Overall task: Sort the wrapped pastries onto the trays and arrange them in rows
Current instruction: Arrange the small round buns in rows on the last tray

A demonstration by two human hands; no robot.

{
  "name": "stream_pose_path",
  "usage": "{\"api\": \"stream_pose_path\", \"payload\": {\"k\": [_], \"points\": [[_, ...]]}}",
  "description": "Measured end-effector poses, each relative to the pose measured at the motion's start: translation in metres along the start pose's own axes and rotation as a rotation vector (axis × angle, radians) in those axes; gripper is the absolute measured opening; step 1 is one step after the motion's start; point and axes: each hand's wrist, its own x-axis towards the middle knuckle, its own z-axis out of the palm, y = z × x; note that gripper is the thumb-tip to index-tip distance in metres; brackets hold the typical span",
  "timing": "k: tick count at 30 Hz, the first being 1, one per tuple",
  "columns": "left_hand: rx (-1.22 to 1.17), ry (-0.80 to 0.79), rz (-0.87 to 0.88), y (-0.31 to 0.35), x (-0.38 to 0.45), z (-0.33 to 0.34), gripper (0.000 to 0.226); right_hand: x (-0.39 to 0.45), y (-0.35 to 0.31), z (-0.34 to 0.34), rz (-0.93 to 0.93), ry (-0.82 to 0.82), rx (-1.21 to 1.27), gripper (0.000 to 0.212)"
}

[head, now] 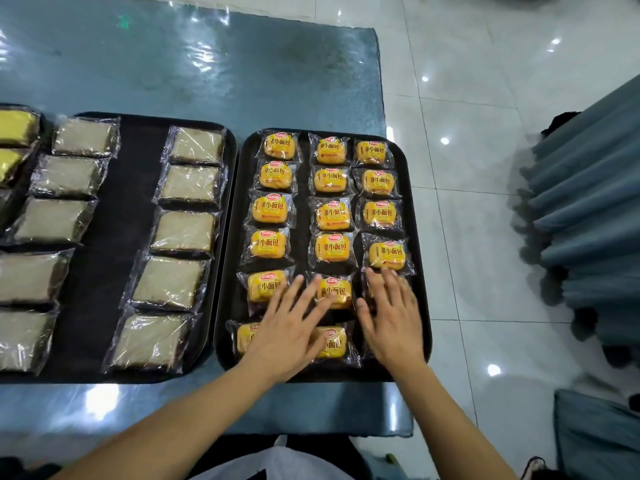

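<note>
A black right tray point(420, 237) is seen on the blue, plastic-covered tabletop point(214, 64), filled with small yellow wrapped pastries point(331, 244) laid out in 3 columns. Just to its left a second black left tray point(114, 209) is placed, its edge nearly touching the first. On that tray 1 column of 6 pale, clear-wrapped cake slices point(183, 232) is arranged along the right side, and further pale slices point(65, 174) are set in a column on the left, with a bare black strip between the 2 columns. At the far left edge 2 yellow-topped wrapped cakes point(15, 128) are partly cut off by the frame.

The left hand point(287, 337) is laid flat over the near end of the right tray, its fingers point(313, 296) straight and spread, resting across the fifth and sixth pastries of the left and middle columns. The right hand point(393, 320) is laid flat beside it, fingers spread wide over the near end of the right column; nothing is gripped by either hand. The pastry under the right hand point(372, 289) is largely hidden, so its position can only be guessed at as roughly in line with its column. The fingertips of the right hand are just touching the wrapper of the fourth pastry point(387, 253) in that column.

A glossy white tiled floor point(467, 133) and blue pleated cloth point(588, 202) are visible to the right.
</note>
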Motion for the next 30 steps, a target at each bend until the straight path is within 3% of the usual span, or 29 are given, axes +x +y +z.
{"api": "stream_pose_path", "payload": {"k": [5,14,21,25,30], "points": [[-0.012,-0.110,0.060,0.018,0.015,0.011,0.070,-0.012,0.028,0.009,0.017,-0.029,-0.034,0.070],[-0.027,-0.070,0.048,0.017,0.013,0.007,0.068,-0.020,0.026,0.016,0.032,0.001,-0.036,0.070],[0.027,0.096,-0.284,-0.027,-0.018,0.003,0.065,-0.002,-0.019,0.004,-0.137,-0.021,0.052,0.068],[0.013,0.031,-0.284,-0.050,-0.034,0.014,0.067,0.001,-0.056,0.017,-0.240,-0.140,0.024,0.069],[-0.080,0.031,-0.271,-0.052,-0.030,0.016,0.066,-0.002,-0.057,0.030,-0.238,-0.160,-0.025,0.070]]}}
